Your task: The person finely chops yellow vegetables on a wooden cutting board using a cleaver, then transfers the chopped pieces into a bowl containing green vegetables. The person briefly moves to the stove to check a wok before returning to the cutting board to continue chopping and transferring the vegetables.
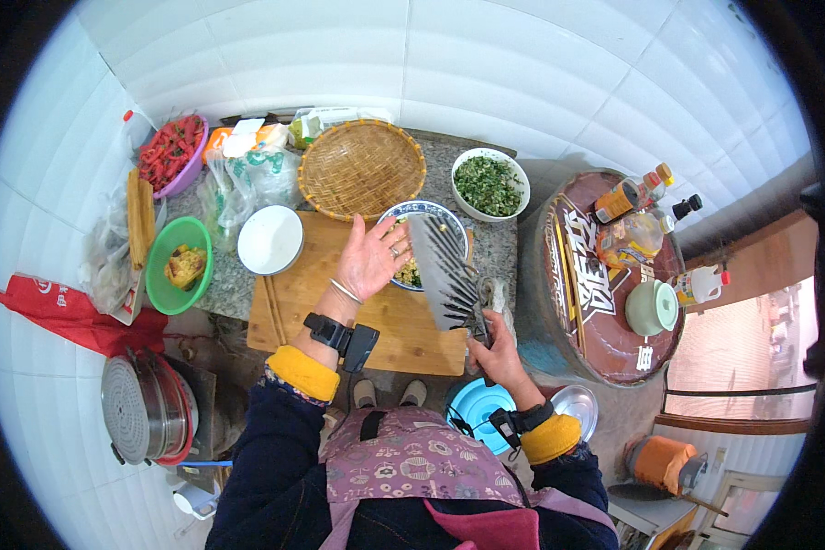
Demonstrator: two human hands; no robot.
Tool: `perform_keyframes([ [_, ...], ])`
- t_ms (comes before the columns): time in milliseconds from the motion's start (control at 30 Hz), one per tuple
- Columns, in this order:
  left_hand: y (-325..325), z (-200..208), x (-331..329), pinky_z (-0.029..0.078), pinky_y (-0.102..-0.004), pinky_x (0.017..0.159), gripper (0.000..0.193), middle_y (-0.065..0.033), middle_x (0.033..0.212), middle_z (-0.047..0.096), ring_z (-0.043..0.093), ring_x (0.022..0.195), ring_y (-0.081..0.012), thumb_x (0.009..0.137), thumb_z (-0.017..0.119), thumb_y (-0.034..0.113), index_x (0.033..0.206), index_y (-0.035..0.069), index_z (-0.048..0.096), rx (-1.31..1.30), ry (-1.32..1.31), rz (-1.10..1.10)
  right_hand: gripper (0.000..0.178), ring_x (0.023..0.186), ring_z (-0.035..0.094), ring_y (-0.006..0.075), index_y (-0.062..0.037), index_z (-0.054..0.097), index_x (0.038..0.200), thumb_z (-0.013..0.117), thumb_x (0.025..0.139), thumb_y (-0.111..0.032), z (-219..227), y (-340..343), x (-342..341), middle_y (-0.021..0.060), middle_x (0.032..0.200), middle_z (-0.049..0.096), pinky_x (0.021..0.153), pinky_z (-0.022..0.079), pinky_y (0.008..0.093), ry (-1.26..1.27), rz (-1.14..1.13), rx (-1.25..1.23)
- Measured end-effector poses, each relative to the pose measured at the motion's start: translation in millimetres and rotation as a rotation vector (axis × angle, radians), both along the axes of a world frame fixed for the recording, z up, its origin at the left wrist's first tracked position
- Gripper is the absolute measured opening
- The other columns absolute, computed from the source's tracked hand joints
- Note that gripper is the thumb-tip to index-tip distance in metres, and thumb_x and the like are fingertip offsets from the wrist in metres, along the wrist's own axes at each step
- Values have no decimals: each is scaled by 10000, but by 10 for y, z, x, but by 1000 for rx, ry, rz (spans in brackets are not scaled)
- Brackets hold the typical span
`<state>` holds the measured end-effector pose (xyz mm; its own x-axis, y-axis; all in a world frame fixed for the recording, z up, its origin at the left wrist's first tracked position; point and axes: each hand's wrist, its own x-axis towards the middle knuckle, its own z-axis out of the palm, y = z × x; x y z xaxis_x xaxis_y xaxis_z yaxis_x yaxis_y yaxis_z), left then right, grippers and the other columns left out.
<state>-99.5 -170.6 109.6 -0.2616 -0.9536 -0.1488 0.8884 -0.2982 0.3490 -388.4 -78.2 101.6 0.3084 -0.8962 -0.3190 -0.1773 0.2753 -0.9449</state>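
My right hand point(504, 356) is closed round the handle of a broad cleaver point(435, 284), its blade marked with dark streaks. The blade is raised above the cutting board point(367, 335) and covers part of a blue-and-white bowl point(393, 212). Chopped yellowish and green food point(409, 273) shows in that bowl beside the blade. My left hand point(376, 257) is held palm up with fingers spread, next to the bowl and left of the blade, and nothing lies in it. A pair of chopsticks point(273, 310) rests on the board's left side.
A white bowl point(270, 240) stands left, a woven tray point(362, 170) behind. At right is a bowl of chopped greens point(491, 185). A green basin point(160, 293) and a basin of red peppers point(198, 165) sit far left. Bottles point(632, 240) stand on a round barrel point(559, 275).
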Motion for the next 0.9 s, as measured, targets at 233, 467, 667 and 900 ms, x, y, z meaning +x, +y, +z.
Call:
perform_keyframes([
  [233, -22, -92, 23, 270, -471, 1118, 759, -237, 1440, 337, 351, 1320, -362, 934, 367, 621, 1388, 14, 320, 25, 41, 23, 578, 526, 535, 128, -1, 280, 1344, 602, 865, -13, -13, -29, -28, 104, 902, 560, 462, 457, 279, 25, -29, -8],
  [467, -74, -206, -109, 345, -464, 1052, 653, -186, 1397, 426, 444, 1237, -329, 959, 339, 583, 1279, 31, 476, -54, 256, 26, 596, 566, 546, 124, -6, 278, 1352, 609, 857, -8, -11, 34, 7, 105, 932, 559, 482, 465, 273, -104, 69, 81],
  [667, -25, -54, -106, 294, -483, 1092, 790, -184, 1463, 284, 328, 1321, -357, 952, 341, 602, 1485, 63, 118, 71, 49, 90, 601, 546, 537, 125, -30, 265, 1360, 594, 858, 0, 10, -41, -75, 100, 856, 562, 471, 450, 278, 9, -40, 49],
  [900, 38, 20, -156, 218, -570, 1117, 762, -244, 1519, 157, 218, 1392, -409, 952, 364, 588, 1489, 106, 120, -22, 135, 27, 586, 562, 533, 118, -34, 282, 1349, 612, 865, -18, -99, -43, 20, 98, 890, 567, 481, 457, 276, -46, -21, -34],
])
